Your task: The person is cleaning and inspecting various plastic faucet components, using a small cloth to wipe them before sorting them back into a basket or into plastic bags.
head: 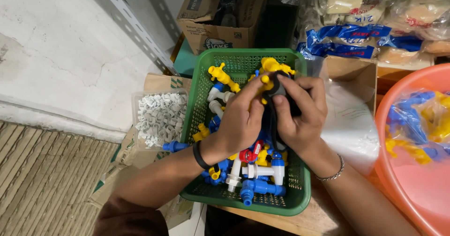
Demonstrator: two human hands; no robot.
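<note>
Both hands meet above the far half of a green plastic basket (300, 196). The left hand (241, 118) is curled, its fingertips pinching a yellow plastic tap (271, 69) held up between the two hands. The right hand (300, 114) is also closed, its thumb and fingers pressing a black, rubbery band or ring (277, 89) against the tap; a dark strip of the same material hangs down between the palms. Whether the black piece is already seated on the tap cannot be told, because the fingers cover the joint.

Below and nearer than the hands, the basket holds a loose heap of blue, white and yellow taps (258, 172), with a red-handled one among them, so plenty of pieces lie unhandled. Another yellow tap (221, 75) sits just left of the left hand's fingertips, inside the basket.

Left of the left wrist, outside the basket, stands a clear tub of small white clips (159, 116), and a single blue fitting (174, 146) lies beside the basket's wall. Right of the right hand lies a clear plastic bag (351, 123), and beyond it an orange basin (412, 170) holds a bag of blue and yellow parts (417, 121). Judging from this, one tap is in hand and the bulk of the heap remains.
</note>
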